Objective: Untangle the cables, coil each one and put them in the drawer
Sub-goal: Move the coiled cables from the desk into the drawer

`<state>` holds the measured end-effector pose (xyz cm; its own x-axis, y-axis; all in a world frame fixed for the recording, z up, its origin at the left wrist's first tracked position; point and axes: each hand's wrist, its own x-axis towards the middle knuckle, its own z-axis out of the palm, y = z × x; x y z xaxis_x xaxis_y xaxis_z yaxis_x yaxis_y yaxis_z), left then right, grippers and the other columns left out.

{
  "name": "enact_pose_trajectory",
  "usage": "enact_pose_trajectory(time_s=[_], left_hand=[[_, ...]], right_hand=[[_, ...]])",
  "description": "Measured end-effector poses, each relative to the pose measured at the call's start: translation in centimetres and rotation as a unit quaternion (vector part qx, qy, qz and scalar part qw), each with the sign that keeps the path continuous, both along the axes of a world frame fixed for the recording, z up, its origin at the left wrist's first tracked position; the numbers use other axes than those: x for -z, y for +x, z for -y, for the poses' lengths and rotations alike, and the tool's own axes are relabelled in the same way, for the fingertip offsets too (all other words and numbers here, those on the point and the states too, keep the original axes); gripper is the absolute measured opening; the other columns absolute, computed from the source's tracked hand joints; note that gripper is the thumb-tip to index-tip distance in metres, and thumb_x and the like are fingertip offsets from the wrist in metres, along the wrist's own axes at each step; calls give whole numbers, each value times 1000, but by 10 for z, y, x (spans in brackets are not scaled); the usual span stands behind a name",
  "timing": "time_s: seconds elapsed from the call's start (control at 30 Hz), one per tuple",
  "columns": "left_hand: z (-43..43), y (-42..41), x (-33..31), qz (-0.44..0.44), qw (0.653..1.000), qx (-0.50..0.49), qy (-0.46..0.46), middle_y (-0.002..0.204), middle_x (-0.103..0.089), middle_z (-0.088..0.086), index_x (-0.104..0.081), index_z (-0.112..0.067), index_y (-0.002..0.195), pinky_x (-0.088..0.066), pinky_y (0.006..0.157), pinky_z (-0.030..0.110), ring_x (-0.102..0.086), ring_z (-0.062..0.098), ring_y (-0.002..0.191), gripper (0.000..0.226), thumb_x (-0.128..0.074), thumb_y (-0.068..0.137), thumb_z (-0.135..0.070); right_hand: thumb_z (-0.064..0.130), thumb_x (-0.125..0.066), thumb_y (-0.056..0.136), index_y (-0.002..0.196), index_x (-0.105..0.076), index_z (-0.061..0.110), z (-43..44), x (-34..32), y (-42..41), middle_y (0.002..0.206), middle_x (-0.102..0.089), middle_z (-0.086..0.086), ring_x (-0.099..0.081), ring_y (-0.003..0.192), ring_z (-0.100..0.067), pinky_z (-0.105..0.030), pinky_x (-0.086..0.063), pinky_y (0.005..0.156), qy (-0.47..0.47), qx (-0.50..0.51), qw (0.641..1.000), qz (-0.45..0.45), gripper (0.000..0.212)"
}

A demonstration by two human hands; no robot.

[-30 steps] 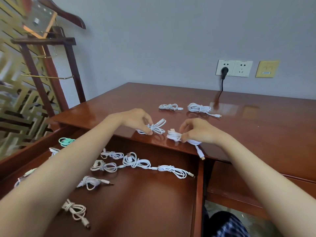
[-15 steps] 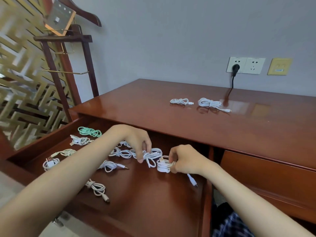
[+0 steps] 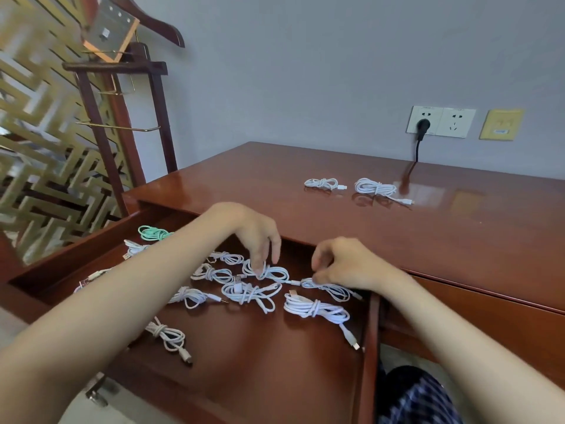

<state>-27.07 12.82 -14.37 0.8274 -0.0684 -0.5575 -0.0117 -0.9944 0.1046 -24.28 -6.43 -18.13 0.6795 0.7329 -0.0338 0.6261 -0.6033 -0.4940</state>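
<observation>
The drawer (image 3: 365, 362) stands pulled out from the bench (image 3: 428, 240), with many coiled white cables and one green cable (image 3: 151, 234) lying on its floor. The left hand (image 3: 260, 237) hangs over them with fingers loose and apart, tips touching a white coil (image 3: 270, 273). The right hand (image 3: 345, 264) is curled beside it, fingertips down on another coil (image 3: 334, 290); I cannot tell whether it pinches it. Two coiled cables (image 3: 374, 188) lie on the bench near the wall.

Lattice screen (image 3: 36, 148), valet stand (image 3: 116, 67), wall socket (image 3: 455, 122)
</observation>
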Motion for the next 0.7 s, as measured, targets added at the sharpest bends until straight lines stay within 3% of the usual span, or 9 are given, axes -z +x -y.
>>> enact_pose_trajectory(time_s=[0.07, 0.13, 0.2, 0.27, 0.37, 0.5, 0.7], left_hand=[[3, 6, -16, 20, 999, -3, -39, 114, -66, 4, -61, -15, 117, -46, 79, 13, -60, -2, 79, 41, -74, 78, -15], [8, 14, -29, 66, 996, 0, -54, 110, -68, 2, -63, -18, 112, -43, 89, 22, -60, 3, 89, 33, -72, 81, -17], [12, 25, -39, 116, 991, 8, -62, 105, -68, 1, -64, -19, 108, -41, 91, 26, -59, 9, 96, 25, -68, 83, -15], [17, 39, -42, 154, 986, 9, -66, 100, -67, 2, -65, -16, 108, -44, 89, 26, -59, 14, 98, 23, -63, 86, -10], [23, 62, -38, 208, 976, 0, -60, 102, -61, 3, -63, -12, 114, -41, 74, 17, -55, 16, 98, 28, -57, 88, -6], [24, 94, -25, 269, 962, -27, -49, 127, -52, 8, -55, -15, 124, -39, 89, 26, -50, 24, 115, 36, -55, 88, -9], [19, 127, -5, 276, 960, -50, -5, 140, -35, 16, -32, -13, 142, -37, 97, 36, -41, 32, 125, 57, -55, 89, -13]], right_hand=[[6, -69, 74, 73, -61, 16, 1, -15, 10, 61, -60, 4, -53, 50, -2, -7, -40, 49, 32, 18, 999, -16, 13], [2, -64, 75, 71, -60, 16, 2, -27, 22, 57, -61, -1, -54, 45, -3, -8, -43, 48, 57, 41, 997, -5, 15], [4, -60, 76, 68, -59, 19, 2, -35, 37, 60, -64, -3, -52, 41, 5, -6, -42, 52, 56, 64, 996, 29, 17], [5, -59, 78, 64, -56, 22, 2, -40, 52, 61, -62, -2, -51, 39, 5, -2, -37, 45, 49, 86, 994, 50, 22], [7, -62, 77, 62, -55, 21, 1, -39, 74, 74, -63, -5, -53, 55, -8, -9, -40, 48, 37, 120, 989, 78, 22], [8, -60, 77, 80, -67, 10, 3, -32, 101, 95, -68, -11, -60, 90, -25, -26, -45, 75, 1, 154, 978, 138, 8], [6, -55, 79, 103, -62, 3, 12, -24, 128, 107, -62, -17, -56, 101, -33, -34, -45, 79, -10, 191, 964, 187, 25]])
